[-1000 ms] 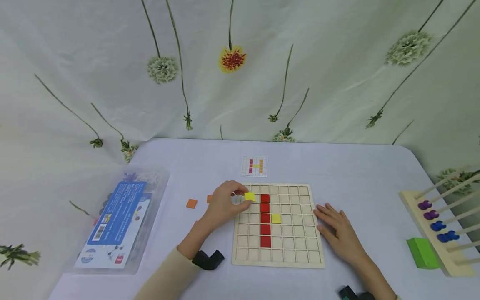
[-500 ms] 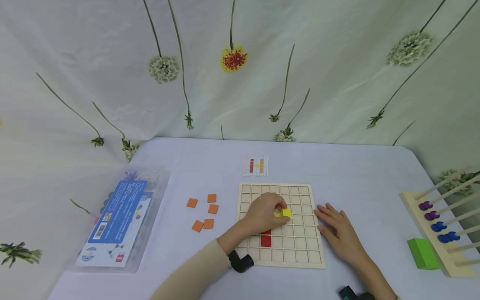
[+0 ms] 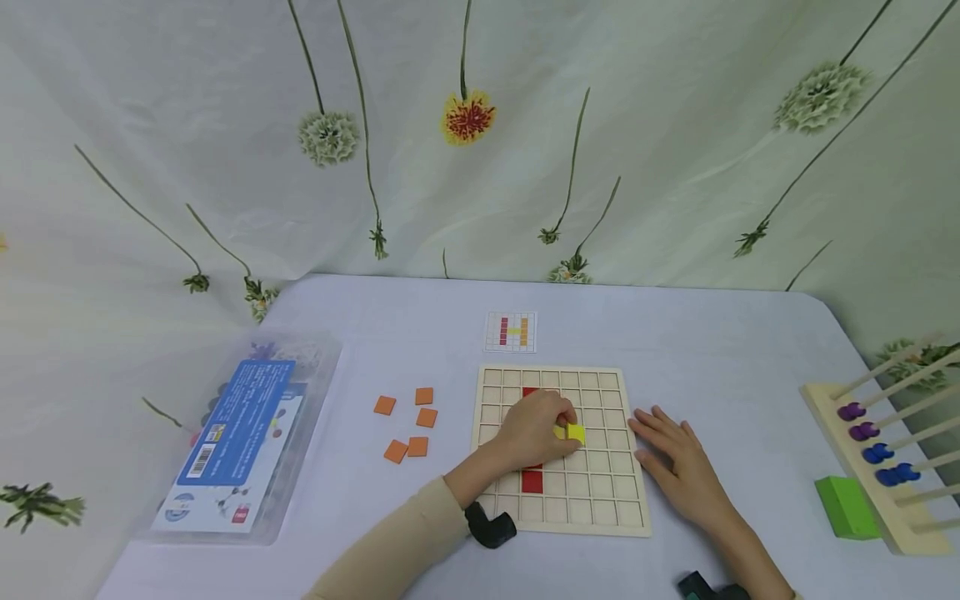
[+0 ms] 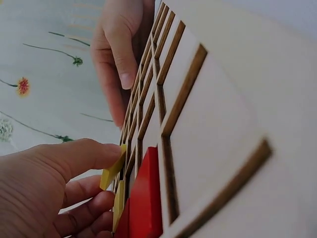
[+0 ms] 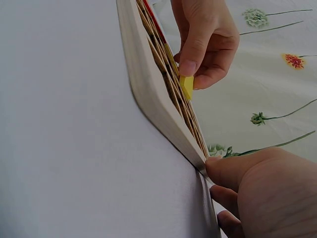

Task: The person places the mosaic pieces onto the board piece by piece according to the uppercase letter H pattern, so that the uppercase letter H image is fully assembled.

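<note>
Over the middle of a wooden grid board (image 3: 607, 517), my left hand (image 3: 531, 429) pinches a yellow square tile (image 3: 576, 434) between thumb and fingers. In the left wrist view that yellow tile (image 4: 113, 168) is tilted at the board's surface. Another yellow tile (image 3: 559, 432) lies just left of it, partly behind the fingers. A column of red tiles (image 3: 532, 482) sits in the grid, mostly covered by my left hand. My right hand (image 3: 678, 467) rests at the board's right edge with fingers spread; in the right wrist view its thumb (image 5: 228, 168) touches the board's rim.
Several orange tiles (image 3: 417, 447) lie left of the board. A small pattern card (image 3: 511, 332) is behind it. At the left stands a clear plastic case (image 3: 285, 500) with a blue-labelled sheet. A wooden bead rack (image 3: 870, 467) and a green block (image 3: 847, 507) are at the right.
My left hand has carried the yellow tile rightward from the board's upper left to beside the other yellow tile, then slightly lower. The orange tiles are uncovered. My right hand stays put.
</note>
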Demonstrator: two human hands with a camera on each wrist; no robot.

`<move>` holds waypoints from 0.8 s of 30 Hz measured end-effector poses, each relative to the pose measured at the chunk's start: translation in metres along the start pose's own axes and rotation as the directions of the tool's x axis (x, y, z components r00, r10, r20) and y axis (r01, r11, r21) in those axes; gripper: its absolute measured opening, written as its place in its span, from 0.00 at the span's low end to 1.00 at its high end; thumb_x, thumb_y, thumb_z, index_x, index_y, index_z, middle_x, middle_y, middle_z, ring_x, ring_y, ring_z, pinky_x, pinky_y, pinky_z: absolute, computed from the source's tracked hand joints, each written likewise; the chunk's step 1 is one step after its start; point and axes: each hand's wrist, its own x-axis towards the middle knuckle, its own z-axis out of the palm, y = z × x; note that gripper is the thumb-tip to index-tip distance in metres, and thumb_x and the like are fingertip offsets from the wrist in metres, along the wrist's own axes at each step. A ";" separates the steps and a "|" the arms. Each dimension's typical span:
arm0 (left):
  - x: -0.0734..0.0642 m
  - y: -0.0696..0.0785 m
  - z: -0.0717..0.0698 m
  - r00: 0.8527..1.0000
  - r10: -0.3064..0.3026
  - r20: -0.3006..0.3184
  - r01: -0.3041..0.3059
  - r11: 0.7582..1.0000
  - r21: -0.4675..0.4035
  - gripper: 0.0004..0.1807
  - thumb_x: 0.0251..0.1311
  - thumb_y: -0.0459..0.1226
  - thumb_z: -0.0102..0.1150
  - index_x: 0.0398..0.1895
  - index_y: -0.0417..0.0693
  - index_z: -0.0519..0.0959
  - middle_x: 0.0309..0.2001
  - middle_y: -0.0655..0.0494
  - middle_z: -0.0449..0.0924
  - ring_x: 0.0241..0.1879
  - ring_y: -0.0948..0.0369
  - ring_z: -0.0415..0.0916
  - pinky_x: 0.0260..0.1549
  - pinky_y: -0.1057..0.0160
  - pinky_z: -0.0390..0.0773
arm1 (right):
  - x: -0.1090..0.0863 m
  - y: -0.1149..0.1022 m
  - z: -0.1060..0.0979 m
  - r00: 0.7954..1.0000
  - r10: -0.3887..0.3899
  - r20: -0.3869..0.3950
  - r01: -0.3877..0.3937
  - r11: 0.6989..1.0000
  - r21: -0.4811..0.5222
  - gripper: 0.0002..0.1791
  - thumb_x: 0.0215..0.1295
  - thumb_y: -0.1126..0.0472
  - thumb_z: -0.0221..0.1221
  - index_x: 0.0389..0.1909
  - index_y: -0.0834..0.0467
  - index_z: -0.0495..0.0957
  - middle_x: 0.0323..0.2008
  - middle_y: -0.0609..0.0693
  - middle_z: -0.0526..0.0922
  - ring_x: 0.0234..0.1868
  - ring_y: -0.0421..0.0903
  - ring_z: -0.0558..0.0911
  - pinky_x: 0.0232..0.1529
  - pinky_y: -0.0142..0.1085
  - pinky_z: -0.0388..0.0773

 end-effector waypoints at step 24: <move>-0.046 -0.021 -0.062 0.960 -0.065 -0.273 0.073 0.997 0.017 0.20 0.52 0.41 0.72 0.49 0.49 0.83 0.46 0.55 0.77 0.48 0.59 0.71 0.43 0.60 0.77 | 0.000 -0.001 0.000 1.000 -0.002 -0.004 0.002 1.000 0.000 0.22 0.62 0.66 0.62 0.58 0.64 0.77 0.63 0.64 0.74 0.68 0.71 0.63 0.67 0.68 0.45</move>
